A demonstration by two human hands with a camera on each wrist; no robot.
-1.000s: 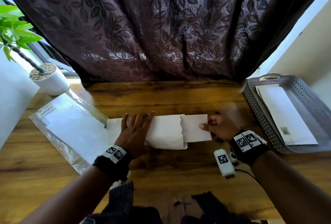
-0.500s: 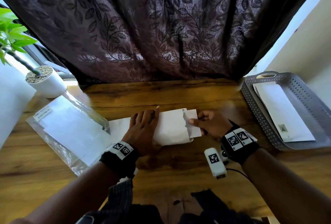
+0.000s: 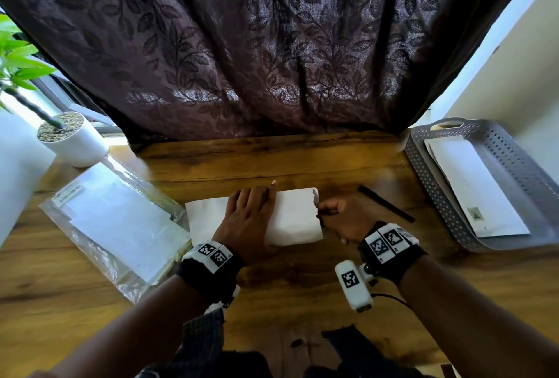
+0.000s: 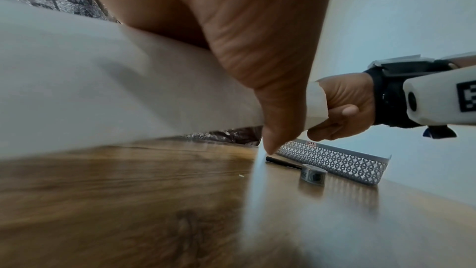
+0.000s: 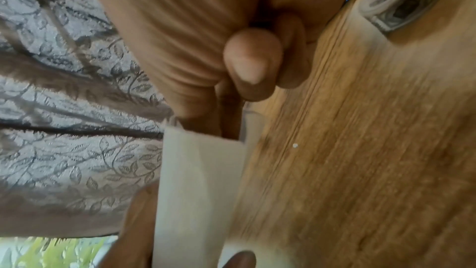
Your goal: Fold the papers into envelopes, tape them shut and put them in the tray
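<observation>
Since a second ago: right flap now folded in over the middle. Left to right, I log: left hand (image 3: 248, 220) flat on the paper (image 3: 295, 217), pinning it; right hand (image 3: 338, 219) pinching its folded edge to crease; tray (image 3: 429, 178) waiting.

White folded paper (image 3: 295, 217): right flap, flat and stretched out rightward a second ago, now folded in; sheet reads shorter. Right hand (image 3: 341, 220) travelled left with it, grip curled on right edge. Thin black pen (image 3: 385, 203) uncovered on tabletop (image 3: 302, 163).
</observation>
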